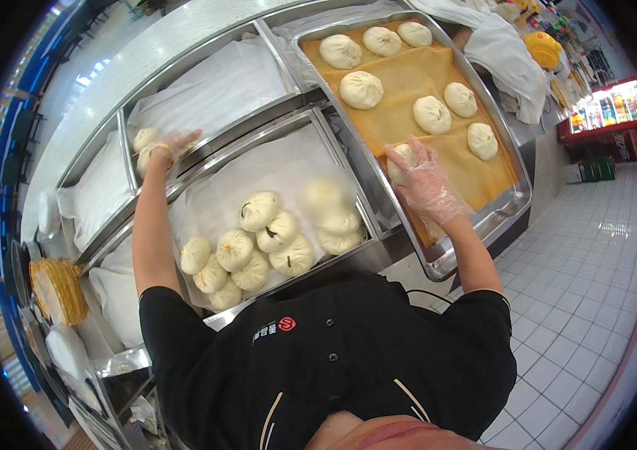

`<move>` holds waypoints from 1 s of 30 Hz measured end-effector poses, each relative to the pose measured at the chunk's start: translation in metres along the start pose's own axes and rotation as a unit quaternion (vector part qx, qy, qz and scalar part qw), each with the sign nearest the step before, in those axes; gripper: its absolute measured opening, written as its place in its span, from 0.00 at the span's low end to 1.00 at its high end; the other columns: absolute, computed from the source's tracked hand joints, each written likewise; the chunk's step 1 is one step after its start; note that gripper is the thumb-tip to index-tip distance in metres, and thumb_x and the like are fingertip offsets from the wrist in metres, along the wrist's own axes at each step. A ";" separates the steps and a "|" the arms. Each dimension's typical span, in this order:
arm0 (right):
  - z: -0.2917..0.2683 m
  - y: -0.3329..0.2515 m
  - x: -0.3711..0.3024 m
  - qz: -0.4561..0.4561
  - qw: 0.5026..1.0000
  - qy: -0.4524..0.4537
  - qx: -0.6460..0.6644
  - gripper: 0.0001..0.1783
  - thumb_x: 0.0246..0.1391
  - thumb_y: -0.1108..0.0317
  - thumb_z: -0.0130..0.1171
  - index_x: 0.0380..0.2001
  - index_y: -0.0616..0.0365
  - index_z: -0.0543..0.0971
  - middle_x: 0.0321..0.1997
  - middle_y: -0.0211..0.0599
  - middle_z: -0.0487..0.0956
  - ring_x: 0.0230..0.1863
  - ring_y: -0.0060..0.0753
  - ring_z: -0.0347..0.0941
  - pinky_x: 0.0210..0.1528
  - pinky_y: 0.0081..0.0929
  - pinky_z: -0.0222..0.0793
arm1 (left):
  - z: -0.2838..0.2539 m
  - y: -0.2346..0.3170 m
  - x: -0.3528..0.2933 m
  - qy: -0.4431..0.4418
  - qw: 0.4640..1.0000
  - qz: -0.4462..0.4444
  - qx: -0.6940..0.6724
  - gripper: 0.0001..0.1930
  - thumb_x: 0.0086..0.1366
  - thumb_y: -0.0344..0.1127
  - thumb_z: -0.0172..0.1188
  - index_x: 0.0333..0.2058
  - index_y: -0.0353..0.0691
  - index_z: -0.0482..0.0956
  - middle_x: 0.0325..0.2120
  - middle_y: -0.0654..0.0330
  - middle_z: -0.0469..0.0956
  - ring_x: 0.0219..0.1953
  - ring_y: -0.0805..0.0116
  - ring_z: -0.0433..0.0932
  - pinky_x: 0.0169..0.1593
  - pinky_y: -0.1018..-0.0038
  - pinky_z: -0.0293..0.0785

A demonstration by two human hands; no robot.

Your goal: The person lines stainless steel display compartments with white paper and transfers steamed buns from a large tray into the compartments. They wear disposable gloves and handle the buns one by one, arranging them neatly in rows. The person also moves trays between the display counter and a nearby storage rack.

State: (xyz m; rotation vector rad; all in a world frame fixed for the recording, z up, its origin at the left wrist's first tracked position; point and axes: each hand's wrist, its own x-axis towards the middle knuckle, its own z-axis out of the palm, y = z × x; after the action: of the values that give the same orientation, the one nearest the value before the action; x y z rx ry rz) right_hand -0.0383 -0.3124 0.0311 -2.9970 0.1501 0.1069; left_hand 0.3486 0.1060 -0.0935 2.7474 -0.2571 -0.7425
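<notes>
Both my hands wear clear plastic gloves. My right hand (429, 182) has its fingers closed round a white steamed bun (399, 163) on the tan liner of a long metal tray (519, 201). Several pleated buns (362, 90) are spread over the rest of that liner. At the far left my left hand (172, 148) stretches its fingers over the edge of a paper-lined compartment (221, 75). Beside its wrist lies a steamed bun (145, 138), with another pale bun partly hidden by the wrist. Nothing shows in the left fingers.
A nearer paper-lined compartment (281, 161) holds several buns (258, 210), some with dark or orange filling showing. Metal dividers and rims separate the compartments. White cloth (509, 67) lies beyond the tray. A yellow woven stack (59, 292) stands at the left; tiled floor (558, 277) is at the right.
</notes>
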 end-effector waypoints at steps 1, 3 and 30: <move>0.000 0.001 0.003 -0.016 1.000 0.004 0.002 0.37 0.44 0.63 0.63 0.60 0.40 0.64 0.62 0.57 0.57 0.60 0.60 0.55 0.62 0.43 0.56 | -0.004 0.006 -0.006 -0.013 0.996 0.010 0.093 0.17 0.54 0.44 0.57 0.38 0.39 0.79 0.35 0.51 0.78 0.42 0.56 0.76 0.47 0.67 0.70; -0.003 0.011 0.009 -0.043 0.997 -0.002 0.066 0.34 0.44 0.63 0.62 0.58 0.43 0.66 0.60 0.55 0.60 0.59 0.58 0.57 0.61 0.43 0.57 | 0.006 -0.001 0.011 -0.036 0.971 0.050 0.229 0.15 0.49 0.40 0.61 0.36 0.41 0.80 0.33 0.51 0.79 0.40 0.56 0.77 0.44 0.66 0.72; -0.033 0.026 0.075 -0.010 0.994 -0.101 0.041 0.44 0.26 0.58 0.76 0.51 0.63 0.69 0.46 0.52 0.74 0.51 0.50 0.69 0.55 0.37 0.64 | -0.010 -0.094 -0.181 0.332 0.925 -0.107 0.154 0.30 0.60 0.56 0.53 0.53 0.40 0.70 0.49 0.46 0.72 0.55 0.50 0.67 0.57 0.60 0.64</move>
State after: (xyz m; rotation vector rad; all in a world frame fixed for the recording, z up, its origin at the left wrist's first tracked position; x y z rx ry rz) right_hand 0.0351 -0.3493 0.0544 -2.8825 0.0984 0.3906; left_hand 0.2088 0.2410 -0.0312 3.1575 0.0841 0.2418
